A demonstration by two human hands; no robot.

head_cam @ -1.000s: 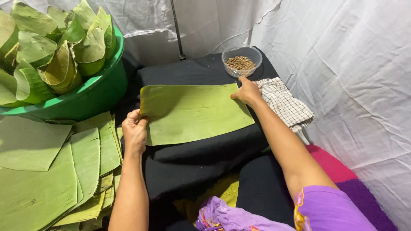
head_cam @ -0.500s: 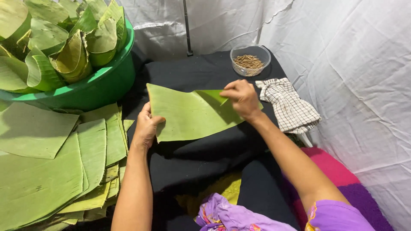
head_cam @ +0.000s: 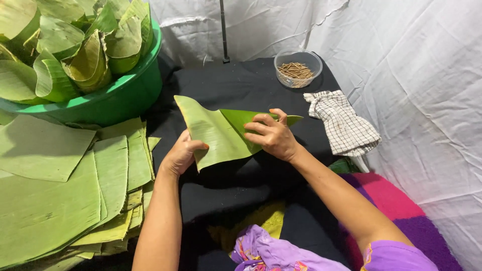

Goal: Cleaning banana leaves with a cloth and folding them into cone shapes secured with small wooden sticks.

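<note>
Pinching the banana leaf (head_cam: 216, 133), left hand (head_cam: 182, 154) grips its edge; right hand (head_cam: 272, 135) presses its fold.

Broad, pale green banana leaf sheet (head_cam: 218, 131), smooth and matte with fine parallel veins, folded over on itself above the black cloth-covered surface — right-hand part doubled back so a darker, glossier green face shows as a narrow triangle tapering to a point on the right. Lifted at the upper left corner, which curls up and stands free of the cloth, with the lower left edge pinched in the left hand (head_cam: 182, 153) and the folded flap pressed under the fingers of the right hand (head_cam: 273, 135). Lying roughly level, long axis running left to right — outline now close to a cone or wedge, wide at left, narrow at right.
</note>
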